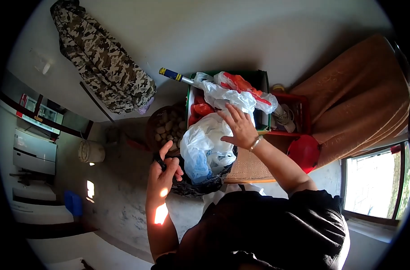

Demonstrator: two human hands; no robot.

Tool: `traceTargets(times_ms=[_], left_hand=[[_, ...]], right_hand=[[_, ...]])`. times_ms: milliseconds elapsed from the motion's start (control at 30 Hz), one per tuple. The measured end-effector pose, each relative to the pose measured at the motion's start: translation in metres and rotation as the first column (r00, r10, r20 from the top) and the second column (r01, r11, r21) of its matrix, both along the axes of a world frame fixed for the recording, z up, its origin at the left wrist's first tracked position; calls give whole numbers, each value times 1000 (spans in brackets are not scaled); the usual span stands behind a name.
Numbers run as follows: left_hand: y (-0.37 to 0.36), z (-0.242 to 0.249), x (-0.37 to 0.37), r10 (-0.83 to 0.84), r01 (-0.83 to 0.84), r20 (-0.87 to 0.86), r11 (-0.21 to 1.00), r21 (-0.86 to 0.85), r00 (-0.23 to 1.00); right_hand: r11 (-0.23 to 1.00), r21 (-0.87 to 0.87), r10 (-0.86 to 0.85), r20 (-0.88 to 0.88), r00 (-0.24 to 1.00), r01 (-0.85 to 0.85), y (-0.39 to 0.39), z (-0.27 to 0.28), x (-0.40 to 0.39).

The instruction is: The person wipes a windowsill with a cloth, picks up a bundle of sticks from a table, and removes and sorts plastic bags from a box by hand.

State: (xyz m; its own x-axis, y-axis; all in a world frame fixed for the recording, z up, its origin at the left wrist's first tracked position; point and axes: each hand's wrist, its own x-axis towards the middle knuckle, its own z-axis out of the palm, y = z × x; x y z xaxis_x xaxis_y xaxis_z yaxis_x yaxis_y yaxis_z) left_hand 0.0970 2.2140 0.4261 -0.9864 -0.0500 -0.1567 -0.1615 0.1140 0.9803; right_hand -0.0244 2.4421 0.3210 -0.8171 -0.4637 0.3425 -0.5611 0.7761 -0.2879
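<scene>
My left hand (168,170) has its fingers curled round a small black object (160,161), beside a bin with a black liner (200,186). White plastic bags with some blue print (204,144) fill the top of that bin. My right hand (241,128), with a bracelet at the wrist, is spread over the bags, palm down; whether it touches them is unclear. Beyond it, a white and red plastic bag (234,92) lies on a green-edged box (263,83), with red items (201,109) inside. A rod with a blue and yellow end (171,74) sticks out of the box.
A basket of round, potato-like items (169,128) stands left of the box. To the right are a red crate (301,105), a red round object (305,154) and brown cloth (358,85). Camouflage clothing (106,58) hangs on the wall. A pale bucket (91,151) stands further left.
</scene>
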Motion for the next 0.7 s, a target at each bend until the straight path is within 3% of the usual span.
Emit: traceTargets(times_ms=[133,167,200,267,333,367,400,433,467,500,567,700], left_hand=[[1,1,-2,0,0,-1,1000,0,1000],[1,2,-2,-4,4,0,1000,-5,1000],[1,3,-1,-4,4,-2,1000,-15,1000],[2,3,-2,-13,13,-3,1000,-22,1000],[4,-1,-1,35,-32,48,998,-63,998],[3,-5,-1,26,-24,32,998,-58,999],[4,-6,-1,19,-17,29,998,-53,999],[5,-6,-2,12,-9,39,998,-57,999],[5,-5,-3,5,-2,47,998,-61,999],[4,-8,-2,-3,5,33,999,-46,999],[7,-3,-3,-21,21,9,998,-61,1000],[12,12,2,-82,79,-31,994,-76,996]], right_hand=[[953,302,-52,214,975,-16,-14,-50,-16],[959,275,-78,-2,997,76,-20,-61,-17],[959,272,-86,-2,996,83,-21,-71,-17],[1000,32,1,-57,998,1,-28,-55,-12],[936,-316,159,-14,987,-155,-40,-13,3],[768,-573,339,-19,941,-288,-52,-16,5],[642,-669,474,-40,880,-376,-64,-17,14],[496,-821,706,192,681,-283,-75,-16,26],[344,-842,848,89,522,-416,-92,-30,32],[368,-786,899,164,406,-497,-102,-38,43],[520,-515,845,424,326,-681,-123,-72,69],[576,-84,590,732,342,-813,-155,-126,98]])
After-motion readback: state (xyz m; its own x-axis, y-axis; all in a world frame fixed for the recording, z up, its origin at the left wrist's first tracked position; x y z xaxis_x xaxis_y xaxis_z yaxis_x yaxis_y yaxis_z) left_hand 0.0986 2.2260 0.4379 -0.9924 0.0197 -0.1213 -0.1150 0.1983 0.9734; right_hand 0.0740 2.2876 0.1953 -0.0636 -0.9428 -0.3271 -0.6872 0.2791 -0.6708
